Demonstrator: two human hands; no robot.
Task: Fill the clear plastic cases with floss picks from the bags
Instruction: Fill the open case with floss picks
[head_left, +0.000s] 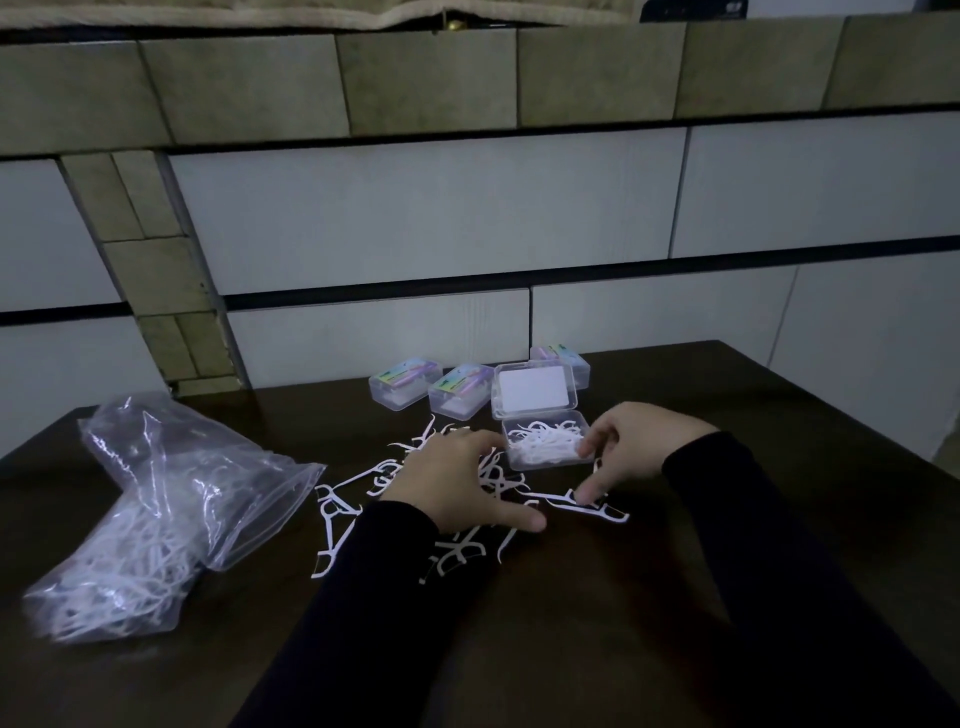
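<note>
Fingers (592, 441) beside clear (ribbed) case (545, 457)

The room is dim, lit weakly from the front. A dark brown wooden tabletop (675, 384) fills the lower part of the view and carries a faint sheen. Behind it rises a wall of large pale grey panels (415, 213) split by thin black horizontal strips (623, 270). Above and at the left run olive-beige blocks (426, 78) like padded tiles. A tan quilted fabric (260, 13) lies along the top edge.
</note>
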